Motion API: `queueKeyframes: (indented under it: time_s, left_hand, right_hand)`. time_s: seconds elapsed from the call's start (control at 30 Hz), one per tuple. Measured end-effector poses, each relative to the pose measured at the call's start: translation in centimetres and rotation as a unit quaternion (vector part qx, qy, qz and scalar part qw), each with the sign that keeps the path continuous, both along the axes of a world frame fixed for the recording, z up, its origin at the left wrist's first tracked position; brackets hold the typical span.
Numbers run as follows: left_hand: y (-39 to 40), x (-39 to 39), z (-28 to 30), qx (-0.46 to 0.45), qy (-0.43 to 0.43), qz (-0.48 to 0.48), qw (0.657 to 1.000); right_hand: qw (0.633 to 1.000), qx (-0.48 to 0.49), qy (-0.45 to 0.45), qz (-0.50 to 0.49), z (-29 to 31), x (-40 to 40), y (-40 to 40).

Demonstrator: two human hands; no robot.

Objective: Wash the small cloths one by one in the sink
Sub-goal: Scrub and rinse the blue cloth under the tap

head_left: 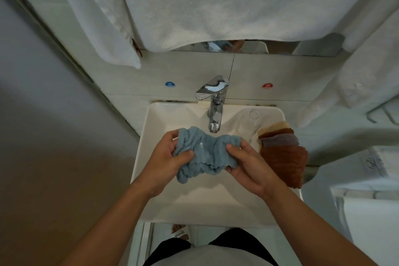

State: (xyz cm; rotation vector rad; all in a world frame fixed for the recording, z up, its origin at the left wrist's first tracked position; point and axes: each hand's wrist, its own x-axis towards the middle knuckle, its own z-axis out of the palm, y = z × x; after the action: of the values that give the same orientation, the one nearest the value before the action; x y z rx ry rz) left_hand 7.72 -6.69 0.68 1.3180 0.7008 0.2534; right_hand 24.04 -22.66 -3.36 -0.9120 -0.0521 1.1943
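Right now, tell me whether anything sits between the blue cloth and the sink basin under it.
Nothing visible does. The left hand and right hand grip the blue cloth over the sink, just in front of the faucet. The stack of cloths lies aside on the right rim.

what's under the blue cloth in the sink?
Under the bunched light-blue waffle cloth, gripped by the left hand and right hand, only bare basin of the white rectangular sink shows. The drain and anything directly beneath the cloth are covered.
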Motion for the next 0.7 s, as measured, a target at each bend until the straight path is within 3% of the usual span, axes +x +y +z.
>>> queueKeyframes:
  time_s: [0.17, 0.33, 0.53, 0.6, 0.7]
  left_hand:
    - [-0.5, -0.3, -0.7, 0.034, -0.006, 0.005, 0.999]
    - [-0.5, -0.5, -1.6, 0.128, 0.030, 0.006, 0.991]
    - [-0.3, -1.2, -3.0, 0.289, 0.134, -0.031, 0.947]
    - [-0.4, -1.4, -3.2, 0.278, 0.125, -0.008, 0.952]
    - [-0.9, -1.3, -3.3, 0.230, 0.098, 0.043, 0.967]
  right_hand:
    - [0.983, -0.061, -0.169, 0.033, 0.8, -1.2, -0.1]
    - [0.921, -0.091, -0.378, 0.000, 0.8, -1.8, 0.3]
    - [0.870, -0.126, -0.476, 0.027, 1.2, -2.1, 0.5]
    - [0.869, -0.139, -0.475, 0.025, 1.1, -2.0, 0.2]
    - [0.894, -0.147, -0.424, 0.013, 1.1, -2.0, 0.1]
